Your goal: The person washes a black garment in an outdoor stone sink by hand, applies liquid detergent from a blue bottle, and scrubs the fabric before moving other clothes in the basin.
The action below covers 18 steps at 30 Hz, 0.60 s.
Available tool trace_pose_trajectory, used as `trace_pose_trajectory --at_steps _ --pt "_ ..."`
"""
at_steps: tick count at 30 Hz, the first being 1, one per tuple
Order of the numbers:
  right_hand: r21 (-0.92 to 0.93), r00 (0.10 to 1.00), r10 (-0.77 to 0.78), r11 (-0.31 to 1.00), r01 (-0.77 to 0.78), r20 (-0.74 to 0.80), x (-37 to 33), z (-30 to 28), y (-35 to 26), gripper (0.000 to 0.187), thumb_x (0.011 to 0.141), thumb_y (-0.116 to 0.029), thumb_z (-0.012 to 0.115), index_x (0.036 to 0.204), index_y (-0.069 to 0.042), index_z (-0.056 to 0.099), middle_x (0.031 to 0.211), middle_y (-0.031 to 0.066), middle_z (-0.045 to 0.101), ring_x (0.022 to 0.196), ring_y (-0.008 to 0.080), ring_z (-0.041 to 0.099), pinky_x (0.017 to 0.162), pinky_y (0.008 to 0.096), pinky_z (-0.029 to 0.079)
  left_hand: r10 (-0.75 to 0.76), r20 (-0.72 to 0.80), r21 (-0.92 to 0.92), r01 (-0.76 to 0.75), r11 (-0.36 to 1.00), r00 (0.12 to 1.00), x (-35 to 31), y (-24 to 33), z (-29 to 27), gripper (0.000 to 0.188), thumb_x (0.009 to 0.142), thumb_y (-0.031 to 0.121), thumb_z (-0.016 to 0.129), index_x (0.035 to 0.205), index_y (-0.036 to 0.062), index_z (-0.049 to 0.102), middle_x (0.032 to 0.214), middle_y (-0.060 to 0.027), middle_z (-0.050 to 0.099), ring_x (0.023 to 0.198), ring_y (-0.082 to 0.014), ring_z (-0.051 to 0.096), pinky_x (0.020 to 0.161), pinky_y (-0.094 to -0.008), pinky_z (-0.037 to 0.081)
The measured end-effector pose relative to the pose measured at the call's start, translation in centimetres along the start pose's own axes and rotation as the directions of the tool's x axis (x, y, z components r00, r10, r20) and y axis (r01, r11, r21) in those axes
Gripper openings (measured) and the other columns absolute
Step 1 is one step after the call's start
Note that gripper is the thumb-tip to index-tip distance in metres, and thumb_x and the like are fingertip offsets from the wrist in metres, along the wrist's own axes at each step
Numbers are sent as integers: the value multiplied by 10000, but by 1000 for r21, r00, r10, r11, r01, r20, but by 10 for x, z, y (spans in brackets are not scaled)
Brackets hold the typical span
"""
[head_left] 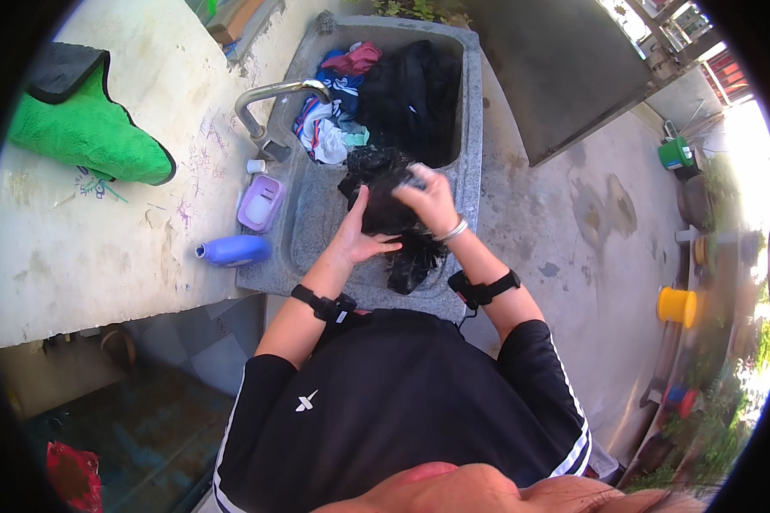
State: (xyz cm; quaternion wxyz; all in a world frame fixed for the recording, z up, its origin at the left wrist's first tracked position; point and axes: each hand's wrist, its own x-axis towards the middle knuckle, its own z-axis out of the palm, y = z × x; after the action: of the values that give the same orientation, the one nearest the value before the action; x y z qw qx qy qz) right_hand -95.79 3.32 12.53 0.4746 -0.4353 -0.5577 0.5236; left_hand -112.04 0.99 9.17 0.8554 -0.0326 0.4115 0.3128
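A dark, wet, soapy garment (395, 201) is bunched on the washboard part of a grey stone sink (316, 244). My left hand (361, 232) grips it from the left, thumb raised on one side and a finger stretched across the near side. Over its right part is my right hand (430, 203), with fingers bent and blurred by motion; whether they pinch the cloth cannot be made out. White suds cling to the garment's lower end. In the basin beyond lie black clothes (412, 103), a red cloth (353, 58) and white-and-blue clothes (325, 132).
A metal faucet (274, 90) arches over the basin from the left. Beside it on the ledge are a lilac soap dish (261, 203), a small white cup (256, 166) and a blue bottle (235, 250) lying down. A green cloth (85, 137) covers part of the left counter.
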Motion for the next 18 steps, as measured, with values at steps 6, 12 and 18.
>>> trace_pose_trajectory --at_steps 6,12,18 --pt "-633 891 -454 691 349 -5 4 24 69 277 708 -288 674 709 -35 561 620 152 573 557 353 573 520 410 465 305 81 -8 -306 952 949 46 -2 -21 257 904 251 520 1001 29 608 963 -89 653 850 -203 640 770 -367 522" --pt "-581 894 -445 744 331 -60 -17 51 37 370 724 -305 683 864 -8 513 640 189 567 617 382 582 567 437 456 128 357 -64 -113 992 925 19 16 -3 268 873 302 585 931 42 614 858 -76 645 784 -195 633 721 -332 525" --pt "-498 943 141 820 -282 -302 42 -13 75 304 821 -293 581 784 1 513 726 243 594 750 378 607 695 417 465 286 147 92 -301 949 947 -3 -12 21 257 854 234 623 1007 28 608 957 -53 640 859 -163 615 772 -309 501"
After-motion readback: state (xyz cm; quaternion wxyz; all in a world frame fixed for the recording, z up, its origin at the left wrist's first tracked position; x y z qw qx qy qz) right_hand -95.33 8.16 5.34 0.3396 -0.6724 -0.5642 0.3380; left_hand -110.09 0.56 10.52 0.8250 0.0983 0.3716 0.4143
